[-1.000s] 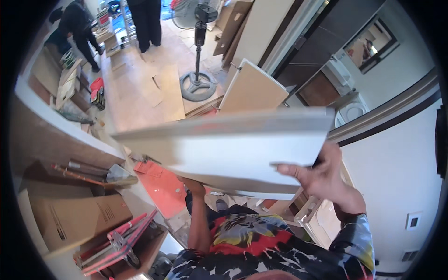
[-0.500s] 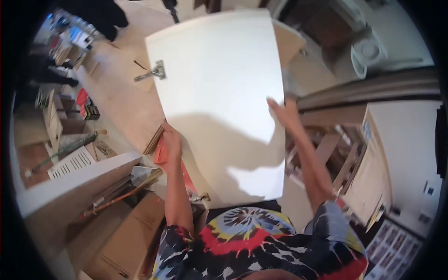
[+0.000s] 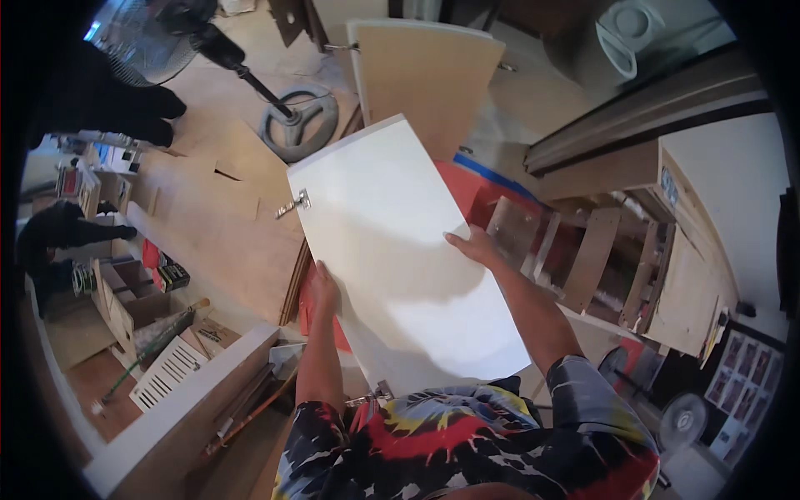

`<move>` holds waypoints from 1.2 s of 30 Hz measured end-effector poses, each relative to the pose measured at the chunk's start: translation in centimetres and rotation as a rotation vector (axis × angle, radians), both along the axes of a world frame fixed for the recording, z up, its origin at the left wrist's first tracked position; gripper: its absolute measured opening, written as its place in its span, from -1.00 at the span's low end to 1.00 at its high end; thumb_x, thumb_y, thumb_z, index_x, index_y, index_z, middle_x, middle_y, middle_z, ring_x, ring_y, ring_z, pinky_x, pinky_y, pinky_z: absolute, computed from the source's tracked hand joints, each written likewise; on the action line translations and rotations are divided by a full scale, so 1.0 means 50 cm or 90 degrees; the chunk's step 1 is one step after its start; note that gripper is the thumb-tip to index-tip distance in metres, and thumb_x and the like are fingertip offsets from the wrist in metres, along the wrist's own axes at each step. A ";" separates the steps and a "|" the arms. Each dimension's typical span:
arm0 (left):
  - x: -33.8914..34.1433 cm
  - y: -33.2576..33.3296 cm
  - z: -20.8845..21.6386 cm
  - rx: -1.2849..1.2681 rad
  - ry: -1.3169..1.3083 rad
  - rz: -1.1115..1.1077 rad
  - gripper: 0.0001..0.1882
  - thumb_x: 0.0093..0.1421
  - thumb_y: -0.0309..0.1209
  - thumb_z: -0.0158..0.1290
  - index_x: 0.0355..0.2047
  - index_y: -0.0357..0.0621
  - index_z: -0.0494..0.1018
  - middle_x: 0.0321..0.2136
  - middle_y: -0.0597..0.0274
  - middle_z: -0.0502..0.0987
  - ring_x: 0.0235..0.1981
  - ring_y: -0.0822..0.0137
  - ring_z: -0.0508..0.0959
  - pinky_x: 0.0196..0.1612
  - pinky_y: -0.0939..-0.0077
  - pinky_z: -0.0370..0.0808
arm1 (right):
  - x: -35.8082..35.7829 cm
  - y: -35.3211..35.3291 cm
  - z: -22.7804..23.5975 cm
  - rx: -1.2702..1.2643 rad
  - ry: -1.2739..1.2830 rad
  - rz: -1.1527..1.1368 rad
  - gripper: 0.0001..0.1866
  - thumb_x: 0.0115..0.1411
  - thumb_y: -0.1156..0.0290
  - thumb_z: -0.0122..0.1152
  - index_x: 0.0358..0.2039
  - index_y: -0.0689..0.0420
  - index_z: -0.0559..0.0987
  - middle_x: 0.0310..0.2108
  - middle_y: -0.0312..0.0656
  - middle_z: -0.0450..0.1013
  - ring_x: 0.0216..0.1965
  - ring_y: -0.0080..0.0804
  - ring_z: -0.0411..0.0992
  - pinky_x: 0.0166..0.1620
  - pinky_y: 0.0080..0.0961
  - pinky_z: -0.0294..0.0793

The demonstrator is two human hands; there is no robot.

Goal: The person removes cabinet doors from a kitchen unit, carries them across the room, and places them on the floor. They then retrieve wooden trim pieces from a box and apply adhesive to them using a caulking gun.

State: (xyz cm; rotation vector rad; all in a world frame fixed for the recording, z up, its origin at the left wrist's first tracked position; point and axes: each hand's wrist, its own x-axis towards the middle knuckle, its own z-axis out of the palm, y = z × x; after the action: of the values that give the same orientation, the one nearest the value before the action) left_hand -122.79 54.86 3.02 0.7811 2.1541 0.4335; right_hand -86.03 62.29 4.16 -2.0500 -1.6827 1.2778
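A white cabinet door (image 3: 400, 250) is held in front of my body, tilted with its far end leaning left. A metal hinge (image 3: 295, 202) sticks out from its left edge near the far end. Another hinge (image 3: 381, 392) shows at the near end, by my shirt. My left hand (image 3: 324, 292) grips the left edge, with the thumb along the side. On the opposite edge my right hand (image 3: 475, 247) is closed, its thumb lying on the white face. The fingers of both hands are mostly hidden under the door.
A second door panel (image 3: 425, 79) stands beyond, near a fan's round base (image 3: 296, 125). Plywood sheets (image 3: 217, 225) lie left. A wooden cabinet frame (image 3: 600, 250) is at right, a low white-topped wall (image 3: 183, 392) at lower left. Another person's dark-clothed legs (image 3: 125, 108) show at far left.
The door has come lower and nearer to me, and its far end now leans left. Both hands still hold its edges. The second panel and the fan base have come into fuller view.
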 end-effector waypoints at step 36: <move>0.069 0.615 -0.275 -0.457 0.004 -0.385 -0.30 0.21 0.07 -0.15 -0.15 -0.51 0.42 -0.20 -0.32 0.48 -0.09 -0.03 0.50 -0.03 0.23 0.38 | 0.191 0.318 -0.357 -0.255 0.183 -0.180 -0.27 -0.03 0.22 0.32 0.11 0.28 0.29 -0.06 -0.03 0.43 -0.06 -0.31 0.40 -0.01 -0.43 0.37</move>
State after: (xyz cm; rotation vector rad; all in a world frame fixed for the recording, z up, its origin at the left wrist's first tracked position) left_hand -119.34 85.64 -10.73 0.9329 1.7560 -0.6204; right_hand -76.47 78.20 -13.71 -2.0787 -1.0356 1.8098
